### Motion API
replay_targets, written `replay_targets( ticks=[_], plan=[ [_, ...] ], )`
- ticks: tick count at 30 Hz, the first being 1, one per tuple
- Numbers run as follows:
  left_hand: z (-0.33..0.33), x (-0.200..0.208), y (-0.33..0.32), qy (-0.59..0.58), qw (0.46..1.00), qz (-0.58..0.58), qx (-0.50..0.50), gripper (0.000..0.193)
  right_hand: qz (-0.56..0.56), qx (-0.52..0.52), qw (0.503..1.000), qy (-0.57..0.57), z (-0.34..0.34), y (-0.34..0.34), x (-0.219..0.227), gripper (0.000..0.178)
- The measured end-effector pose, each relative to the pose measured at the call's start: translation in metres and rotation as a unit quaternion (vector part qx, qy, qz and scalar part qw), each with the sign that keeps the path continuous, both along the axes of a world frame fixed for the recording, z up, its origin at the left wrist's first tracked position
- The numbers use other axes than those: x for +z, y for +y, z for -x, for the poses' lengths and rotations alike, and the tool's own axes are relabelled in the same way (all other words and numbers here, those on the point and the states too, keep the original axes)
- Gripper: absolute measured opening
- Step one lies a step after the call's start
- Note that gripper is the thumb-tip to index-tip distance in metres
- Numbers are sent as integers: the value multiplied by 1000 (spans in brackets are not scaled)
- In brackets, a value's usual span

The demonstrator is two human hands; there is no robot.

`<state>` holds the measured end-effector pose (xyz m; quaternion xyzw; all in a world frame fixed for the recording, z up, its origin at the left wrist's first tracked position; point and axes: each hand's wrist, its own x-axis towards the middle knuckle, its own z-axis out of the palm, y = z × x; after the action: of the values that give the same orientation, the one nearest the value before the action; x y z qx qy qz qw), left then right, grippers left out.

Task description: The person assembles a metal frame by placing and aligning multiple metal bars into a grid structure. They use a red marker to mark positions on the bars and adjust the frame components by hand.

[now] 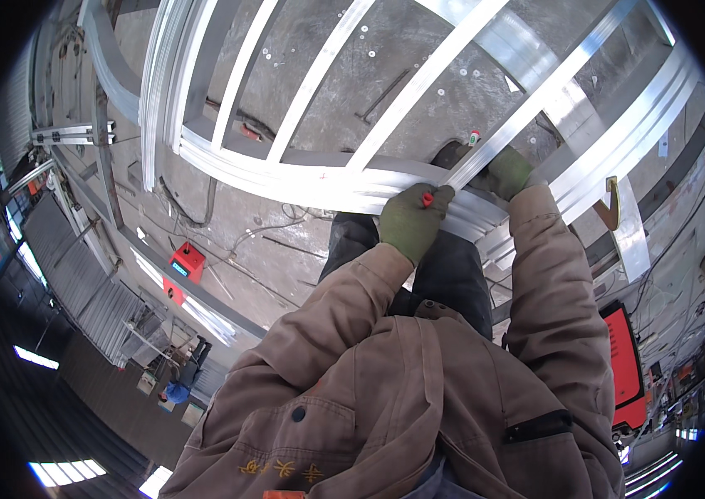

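A large frame of shiny metal profiles lies before me, with slanting bars (419, 83) meeting a curved edge rail (302, 185). My left hand (409, 223), in a green glove, is closed at the near end of one slanting bar (548, 90). A small red-ended thing (428, 200) pokes out of that fist; its kind is unclear. On the other side of the same bar is my right hand (509, 173), also gloved in green, its fingers largely hidden by the metal. Beside the bar shows a small white-and-green thing with a red tip (474, 138).
A red box-shaped device (186, 262) sits at the left beyond a metal beam. Another red machine (625, 362) stands at my right, near a brass-coloured hooked piece (609, 205). Cables and rods litter the concrete floor (265, 258). A person in blue (176, 391) is far off, lower left.
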<state>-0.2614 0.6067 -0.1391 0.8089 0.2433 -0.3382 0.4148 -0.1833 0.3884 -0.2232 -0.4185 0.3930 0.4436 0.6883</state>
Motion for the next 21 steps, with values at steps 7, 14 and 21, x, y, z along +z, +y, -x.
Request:
replay_targets(
  ticks=[7,14,21],
  plan=[
    [-3,-1,4,22,999,46,4,49,195,25,980,-20,10,-11,69,30],
    [2,62,40,43,984,137,-103,39,304,-188,920,-164,91,-11,211,35],
    [9,169,97,-69,935,174,-300,37,239,-279,874,-318,152,125,332,27]
  ],
)
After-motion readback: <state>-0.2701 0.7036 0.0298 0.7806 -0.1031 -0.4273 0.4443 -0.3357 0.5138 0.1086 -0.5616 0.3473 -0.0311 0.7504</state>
